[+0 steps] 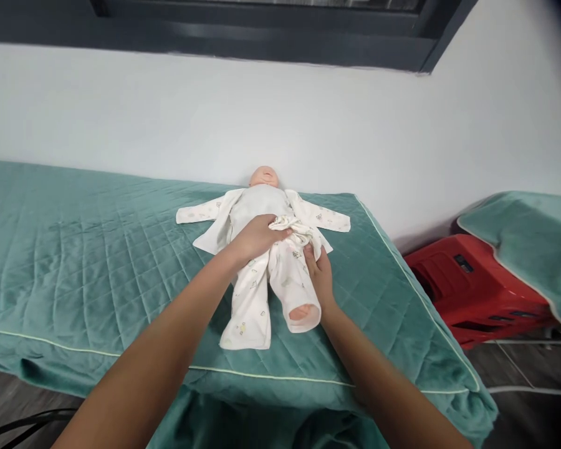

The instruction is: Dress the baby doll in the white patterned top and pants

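Observation:
A baby doll [264,176] lies on its back, its head toward the wall. White patterned baby pants [252,302] cover its legs, their waist bunched up near the doll's hips. The end of one foot shows inside a pant leg opening. My left hand [260,236] grips the bunched waist from the left. On the other side, my right hand [320,274] has its fingers closed on the pants by the doll's hip. A white patterned baby jacket [330,218] is spread open around the doll's trunk, both sleeves stretched outward.
Beneath the doll is a green quilted cover [98,268] with pale piping along its edges. A white wall [168,112] rises behind. Off the right edge stands a red plastic object [477,287], partly under another green cloth [533,231]. Dark cables [32,424] run at lower left.

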A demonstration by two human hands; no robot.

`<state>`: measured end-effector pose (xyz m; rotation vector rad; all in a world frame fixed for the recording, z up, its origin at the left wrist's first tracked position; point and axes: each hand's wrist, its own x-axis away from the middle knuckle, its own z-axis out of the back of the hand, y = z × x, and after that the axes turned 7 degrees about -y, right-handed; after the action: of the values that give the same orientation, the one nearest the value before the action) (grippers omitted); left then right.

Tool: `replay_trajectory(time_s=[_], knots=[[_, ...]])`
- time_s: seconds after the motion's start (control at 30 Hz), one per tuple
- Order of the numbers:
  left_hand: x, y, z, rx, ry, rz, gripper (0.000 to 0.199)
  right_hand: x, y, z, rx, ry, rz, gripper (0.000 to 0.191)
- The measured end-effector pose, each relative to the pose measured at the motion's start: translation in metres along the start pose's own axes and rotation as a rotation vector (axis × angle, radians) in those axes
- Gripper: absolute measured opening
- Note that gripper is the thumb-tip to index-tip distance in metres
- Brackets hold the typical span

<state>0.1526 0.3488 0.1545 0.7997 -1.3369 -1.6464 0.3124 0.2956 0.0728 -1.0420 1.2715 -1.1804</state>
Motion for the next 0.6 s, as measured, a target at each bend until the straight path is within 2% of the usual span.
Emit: replay_trajectory(time_s=[0.1,0.2,0.33,0.47,0.6], knots=[[-0.01,0.0,0.0,-0.025,0.038,-0.014,0.037,-0.011,0.002,-0.003,0.085,0.122,0.102,0.035],[-0.012,-0.003,0.001,-0.032,0.061,-0.019,0.031,-0.02,0.006,-0.003,0.139,0.162,0.111,0.03],[-0.001,-0.014,0.011,-0.038,0.046,-0.091,0.029,-0.021,0.014,-0.001,0.115,0.194,0.123,0.022],[0.011,-0.037,0.026,0.265,-0.062,-0.078,0.034,-0.014,0.01,-0.002,0.058,0.084,0.187,0.03],[0.014,-0.058,0.032,0.499,-0.024,-0.073,0.038,-0.02,-0.021,-0.008,0.108,-0.177,0.222,0.038]])
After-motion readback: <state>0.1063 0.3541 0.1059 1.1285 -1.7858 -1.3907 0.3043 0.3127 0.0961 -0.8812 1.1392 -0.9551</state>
